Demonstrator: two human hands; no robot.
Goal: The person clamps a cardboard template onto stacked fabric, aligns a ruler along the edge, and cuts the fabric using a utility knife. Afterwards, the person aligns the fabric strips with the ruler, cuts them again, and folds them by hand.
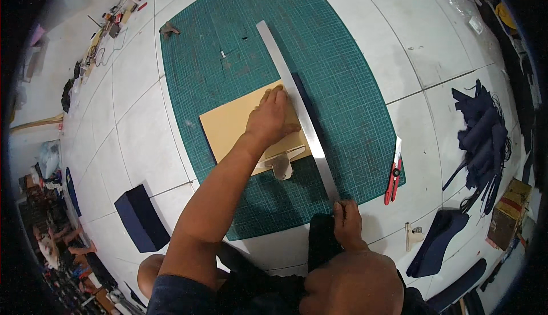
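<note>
Folded navy cloth: on tile floor.
Left hand: thumb apart from fingers, pressing tan board.
Navy fabric: beneath board, on cutting mat; protruding edge seemingly untrimmed.
Steel ruler: along board's edge.
Right hand: fingers clamped on ruler's near end.
Utility knife: unheld.
Navy offcuts: heaped; some cutting apparently done.

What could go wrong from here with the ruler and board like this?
The metal ruler could pivot: the right hand grips only its near end, while its far end reaches past the tan board.
The board might slide on the dark cloth beneath if pressure from the left hand is uneven, though the metal clip sits at its near edge.
The red-handled cutter lies at the mat's edge and might get knocked.
</note>
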